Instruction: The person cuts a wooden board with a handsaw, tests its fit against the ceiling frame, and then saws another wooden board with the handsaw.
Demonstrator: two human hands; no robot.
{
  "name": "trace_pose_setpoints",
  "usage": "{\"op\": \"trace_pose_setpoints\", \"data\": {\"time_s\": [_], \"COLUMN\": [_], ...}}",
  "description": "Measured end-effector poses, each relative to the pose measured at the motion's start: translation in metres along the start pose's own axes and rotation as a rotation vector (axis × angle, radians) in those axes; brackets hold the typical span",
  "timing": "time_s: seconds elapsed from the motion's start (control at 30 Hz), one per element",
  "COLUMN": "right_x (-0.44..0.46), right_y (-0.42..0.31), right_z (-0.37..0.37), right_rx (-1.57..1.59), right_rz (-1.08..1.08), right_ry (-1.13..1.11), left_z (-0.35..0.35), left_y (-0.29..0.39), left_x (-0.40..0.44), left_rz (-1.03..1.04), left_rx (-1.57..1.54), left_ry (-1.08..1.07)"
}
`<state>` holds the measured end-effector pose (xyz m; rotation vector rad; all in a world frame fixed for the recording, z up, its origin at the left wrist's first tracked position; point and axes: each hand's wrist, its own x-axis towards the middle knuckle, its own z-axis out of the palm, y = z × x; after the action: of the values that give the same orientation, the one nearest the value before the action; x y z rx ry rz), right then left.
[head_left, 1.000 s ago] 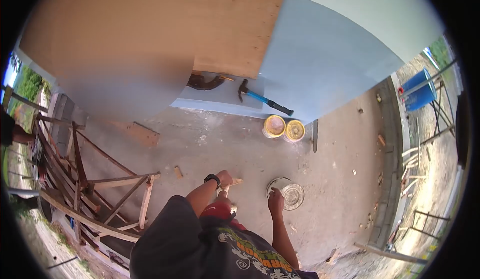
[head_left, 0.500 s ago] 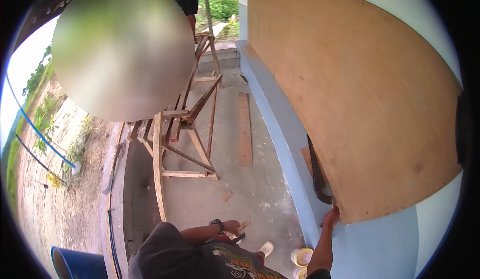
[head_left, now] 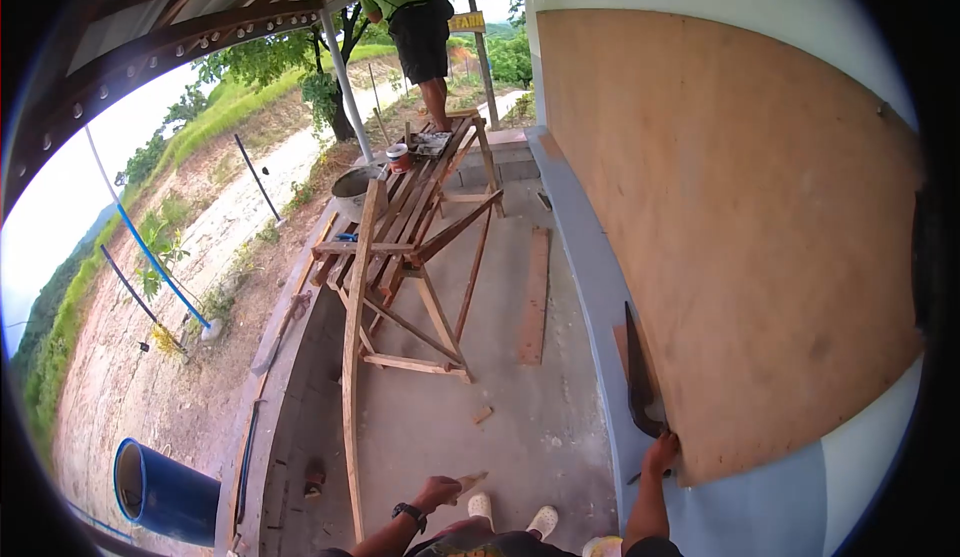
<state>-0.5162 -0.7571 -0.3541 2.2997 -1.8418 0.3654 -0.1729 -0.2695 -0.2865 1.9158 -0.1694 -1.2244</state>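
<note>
My left hand (head_left: 438,493), below a wristwatch, is closed around a small pale strip of wood (head_left: 472,480) that points right, above the concrete floor. My right hand (head_left: 658,454) is at the lower left corner of a large plywood board (head_left: 740,247) set against the wall. Its fingers are bent in at the board's edge; what they hold, if anything, is hidden. Just above that hand, a dark handsaw (head_left: 640,387) rests on the blue-grey ledge beside the board, its narrow end pointing away from me.
A wooden trestle scaffold (head_left: 440,307) stands ahead, with a person (head_left: 410,37) on its far end. A bucket (head_left: 398,158) sits on its planks. A long timber (head_left: 355,387) leans against it. A plank (head_left: 535,297) lies on the floor. A blue drum (head_left: 170,492) is at lower left.
My view has tilted up, bringing the person and the trestle top into sight. My left hand extends farther forward with the wood strip. My right hand stays at the board's corner.
</note>
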Motion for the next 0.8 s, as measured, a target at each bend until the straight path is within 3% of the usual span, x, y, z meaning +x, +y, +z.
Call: {"op": "trace_pose_setpoints", "data": {"time_s": [0.17, 0.23, 0.37, 0.47, 0.57, 0.63, 0.7, 0.73, 0.77, 0.8], "right_x": [0.005, 0.004, 0.008, 0.005, -0.014, -0.042, -0.106, -0.144, -0.182, -0.220], "right_y": [0.010, 0.013, 0.006, 0.013, -0.001, -0.024, -0.094, -0.126, -0.151, -0.169], "right_z": [0.047, 0.050, 0.008, -0.024, -0.051, -0.053, -0.130, -0.175, -0.168, -0.160], "right_rx": [0.060, -0.094, -0.161, -0.234, 0.008, 0.257, 0.496, 0.583, 0.746, 0.677], "right_rz": [0.061, 0.182, 0.192, 0.230, 0.256, -0.301, -0.385, -0.544, -0.779, -0.929], "right_ry": [0.063, -0.088, -0.132, -0.213, -0.007, 0.069, -0.363, -0.525, -0.572, -0.689], "left_z": [0.005, 0.007, 0.011, 0.022, 0.032, 0.036, 0.034, 0.034, 0.031, 0.032], "left_y": [-0.042, -0.066, -0.102, -0.102, -0.128, -0.120, -0.118, -0.098, -0.074, -0.058], "left_x": [-0.043, -0.054, -0.078, -0.119, -0.129, -0.147, -0.163, -0.183, -0.203, -0.216], "left_rz": [-0.009, -0.068, 0.029, -0.037, -0.027, -0.046, 0.007, 0.010, -0.016, -0.010], "left_rx": [-0.220, -0.280, -0.254, -0.330, -0.488, -0.424, -0.295, -0.340, -0.209, -0.244], "left_ry": [0.095, 0.124, 0.135, 0.228, 0.264, 0.353, 0.409, 0.414, 0.429, 0.446]}}
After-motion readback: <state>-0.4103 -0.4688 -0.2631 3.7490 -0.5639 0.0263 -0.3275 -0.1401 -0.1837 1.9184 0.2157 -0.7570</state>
